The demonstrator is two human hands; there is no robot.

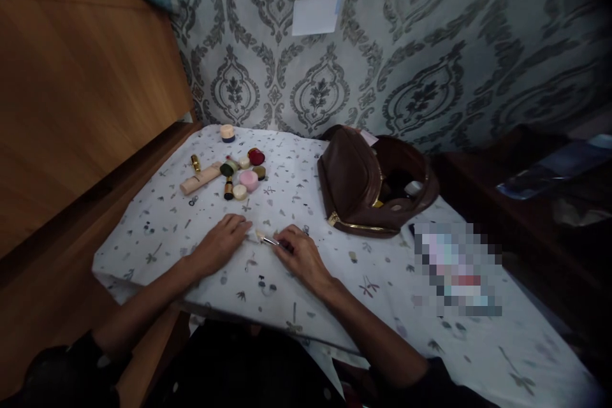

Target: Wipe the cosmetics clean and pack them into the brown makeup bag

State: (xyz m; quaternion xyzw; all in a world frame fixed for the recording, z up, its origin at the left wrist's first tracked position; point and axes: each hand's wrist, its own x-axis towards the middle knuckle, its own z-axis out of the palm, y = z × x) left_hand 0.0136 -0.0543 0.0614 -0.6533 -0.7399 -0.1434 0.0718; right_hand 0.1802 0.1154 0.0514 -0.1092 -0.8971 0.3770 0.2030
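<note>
My right hand [300,253] grips a small makeup brush [268,240] by its dark handle. Its silver collar and pale tip point left, toward my other hand. My left hand [224,242] is just beside the tip, fingers bent and held together over the cloth. Something clear and faint shows by those fingertips, too indistinct to name. Beyond the hands lies a group of cosmetics: a pink round jar [248,180], a cream-coloured small jar [240,192], a black and gold small bottle [228,188], a dark red round case [257,157] and a beige tube [201,179].
A brown bag [351,178] lies unzipped at the right back, with items inside. A blurred-out flat object [454,271] is nearer on the right. The patterned cloth [296,293] covers the table. A wooden cabinet [90,64] borders the left; wallpaper [315,89] rises behind.
</note>
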